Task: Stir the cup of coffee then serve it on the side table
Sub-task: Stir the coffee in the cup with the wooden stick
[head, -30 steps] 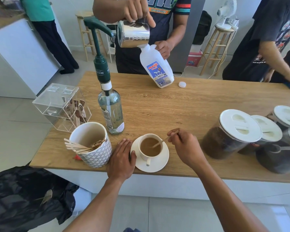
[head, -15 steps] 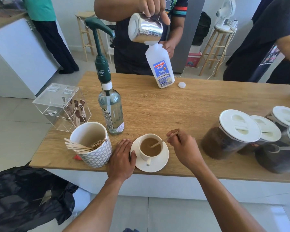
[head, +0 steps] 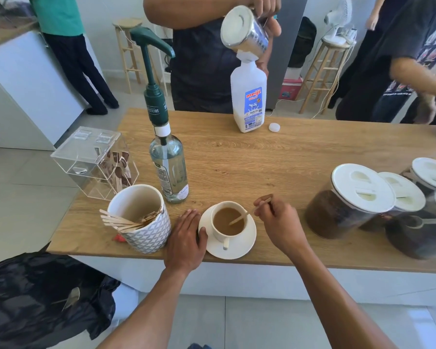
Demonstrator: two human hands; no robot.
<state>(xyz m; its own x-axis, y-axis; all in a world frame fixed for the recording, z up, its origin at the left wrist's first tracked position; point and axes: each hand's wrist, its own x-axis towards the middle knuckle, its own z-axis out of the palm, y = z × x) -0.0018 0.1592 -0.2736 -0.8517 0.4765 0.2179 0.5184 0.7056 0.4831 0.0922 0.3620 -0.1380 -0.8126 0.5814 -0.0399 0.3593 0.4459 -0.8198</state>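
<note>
A white cup (head: 221,236) of milky coffee stands on a white saucer (head: 244,244) near the front edge of the wooden counter (head: 275,162). My right hand (head: 278,222) pinches a wooden stir stick (head: 242,217) whose lower end dips into the coffee. My left hand (head: 185,239) lies flat on the counter just left of the saucer, its thumb touching the saucer's rim.
Left of my hands stand a patterned holder (head: 144,230) with several wooden sticks, a syrup pump bottle (head: 168,167) and a clear box (head: 96,161). Coffee jars (head: 350,200) crowd the right. Across the counter a person tips a steel jug (head: 247,31) over a milk bottle (head: 248,99). A black bag (head: 38,298) sits lower left.
The stick's end has shifted a little inside the cup. The person opposite has stood the milk bottle upright and tilted the jug steeply over its mouth.
</note>
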